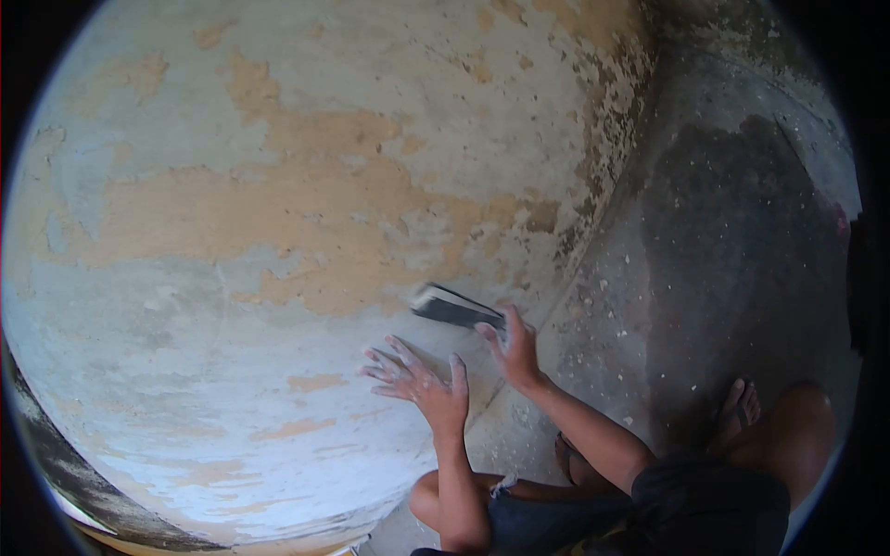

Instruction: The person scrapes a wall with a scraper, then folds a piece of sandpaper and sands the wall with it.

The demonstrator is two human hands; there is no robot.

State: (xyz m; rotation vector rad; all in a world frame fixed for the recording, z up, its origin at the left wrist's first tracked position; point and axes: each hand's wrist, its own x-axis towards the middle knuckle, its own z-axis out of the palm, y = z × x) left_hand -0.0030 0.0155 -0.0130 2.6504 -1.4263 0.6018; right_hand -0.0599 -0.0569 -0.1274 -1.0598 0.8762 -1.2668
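My right hand (517, 350) grips one end of a sanding block (456, 306), a flat block with a dark grey face and a pale edge. Its far end points left, close over the wall (306, 222). Fingers spread and dusted white, my left hand (422, 387) rests open on the wall, just below and left of the block. Around both hands the wall surface is whitish, with peeled tan patches, the largest of them above the hands.
Grey floor (621, 306) speckled with pale chips runs along the wall's base on the right, with a dark patch (732, 241). My bent legs and sandalled foot (740, 404) are at the lower right. Paint flakes heavily near the wall's lower edge.
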